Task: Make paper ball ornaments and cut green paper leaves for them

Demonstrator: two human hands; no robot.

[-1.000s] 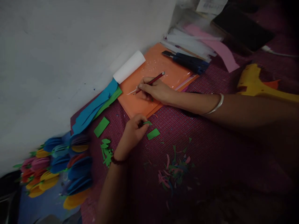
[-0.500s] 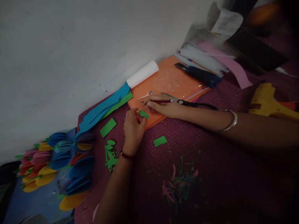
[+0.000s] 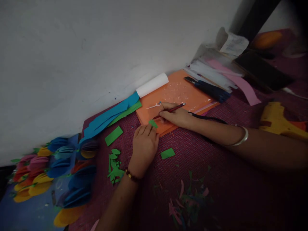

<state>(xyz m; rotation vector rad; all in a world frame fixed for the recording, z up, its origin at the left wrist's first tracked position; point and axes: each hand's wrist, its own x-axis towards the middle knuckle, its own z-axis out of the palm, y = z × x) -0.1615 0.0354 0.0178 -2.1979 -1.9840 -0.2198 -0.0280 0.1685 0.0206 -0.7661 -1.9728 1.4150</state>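
My right hand [image 3: 176, 116] is closed around a dark red pencil [image 3: 179, 106], its tip slanting down to a small green paper piece [image 3: 152, 123]. That piece lies at the near edge of an orange sheet [image 3: 149, 114]. My left hand [image 3: 145, 142] holds the paper down there, its fingers close together and covering the lower part. Two more green paper rectangles rest on the cloth, one rectangle [image 3: 114, 135] left of my left hand and the other rectangle [image 3: 167, 153] to its right. Scissors [image 3: 208, 117] lie partly hidden behind my right forearm.
A blue cutter [image 3: 210, 89] and a white paper roll [image 3: 152, 85] lie on the orange sheet. Blue paper strips [image 3: 110, 114] run along the wall. Green cut pieces [image 3: 115, 166] and paper scraps [image 3: 187, 202] are scattered nearby. A yellow glue gun [image 3: 274, 118] sits right; colourful paper shapes [image 3: 64, 176] stand left.
My left hand has gone from a pinch at the green piece to pressing it down. My right hand has turned the pencil tip down to the paper. The view has shifted slightly.
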